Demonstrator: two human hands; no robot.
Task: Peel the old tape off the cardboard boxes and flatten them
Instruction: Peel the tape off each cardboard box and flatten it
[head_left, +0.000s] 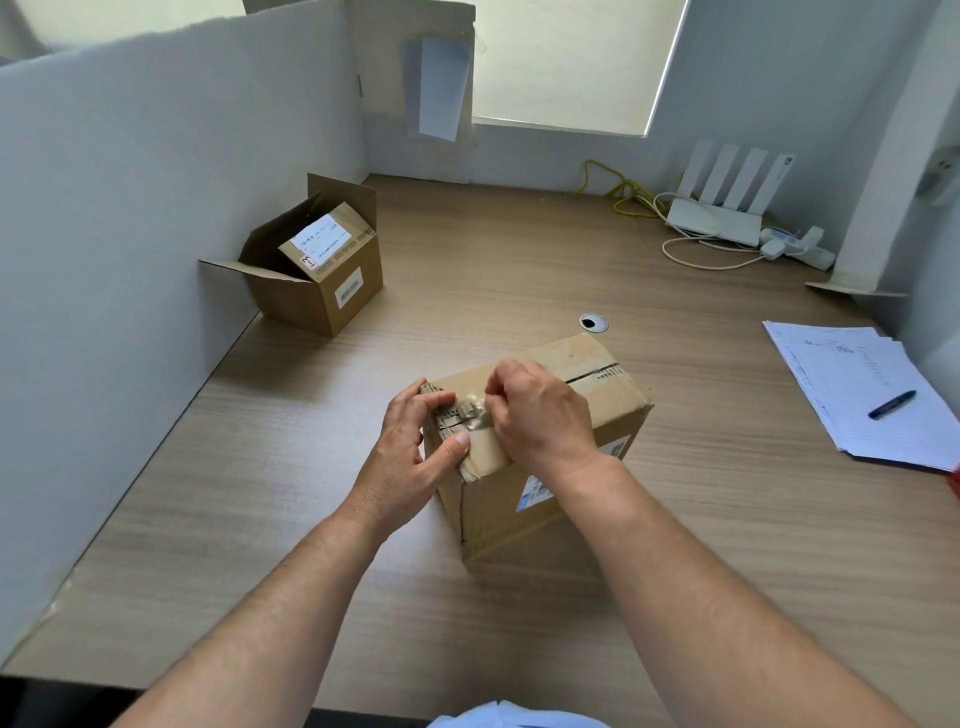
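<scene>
left hand (410, 452), right hand (540, 410), fingers curled

Wood-grain desk (493, 260) with taped box (511, 506), open box (332, 296), papers (852, 374), router (714, 221).

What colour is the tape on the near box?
Clear, glossy tape; head view.

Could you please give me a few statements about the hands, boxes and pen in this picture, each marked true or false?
1. The right hand pinches tape on the near box. True.
2. The left hand is away from the near box. False: it holds the box's corner.
3. The far box has open flaps. True.
4. The pen lies inside the far box. False: it lies on the papers.
</scene>
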